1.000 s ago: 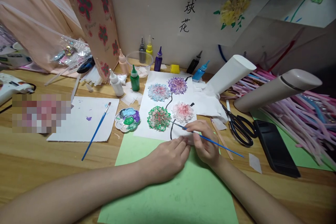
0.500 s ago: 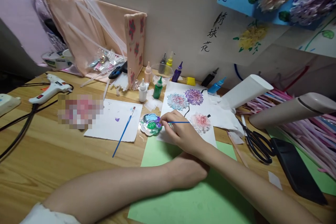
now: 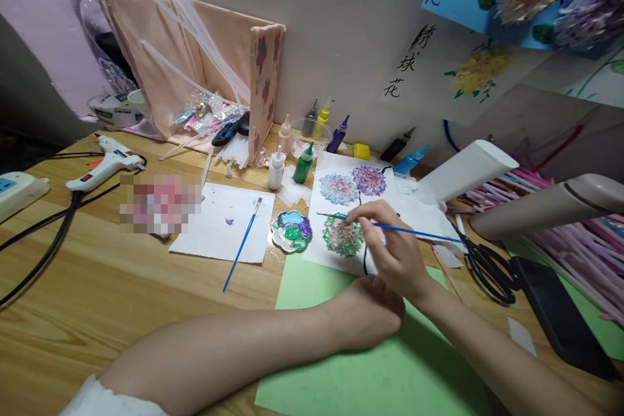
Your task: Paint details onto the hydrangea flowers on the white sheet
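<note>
The green-tipped, pink-centred flower of crinkled paper (image 3: pixel 342 237) lies on the near left part of a white sheet of paper (image 3: pixel 314 253), with a pale blue-and-pink crinkled flower (image 3: pixel 338 188) and a purple one (image 3: pixel 369 180) beyond it. The right hand (image 3: pixel 396 244) is closed in a pinch around a slim blue-handled paintbrush (image 3: pixel 414 231), whose tip points left past the green flower's far edge; whether it touches I cannot tell. The left hand (image 3: pixel 371 313) rests at the sheet's near edge, over a light green sheet (image 3: pixel 341 383), its fingers partly hidden by the right hand, so how far they are open, or whether they hold anything, I cannot tell. Just left of the white sheet stands a white flower-shaped palette (image 3: pixel 284 244), with light blue paint (image 3: pixel 293 218) in its far part, purple paint (image 3: pixel 306 227) on the right and green paint (image 3: pixel 294 233) in the middle. On the far side, a white squeeze bottle (image 3: pixel 276 170) and a green one (image 3: pixel 304 166) stand before a clear round plastic tub (image 3: pixel 331 134); pale scraps show by its base, inside or outside unclear. At far left, an open peach fabric-covered box (image 3: pixel 224 32) holds pale translucent sticks (image 3: pixel 191 21) and clear packets of beads (image 3: pixel 209 110).
</note>
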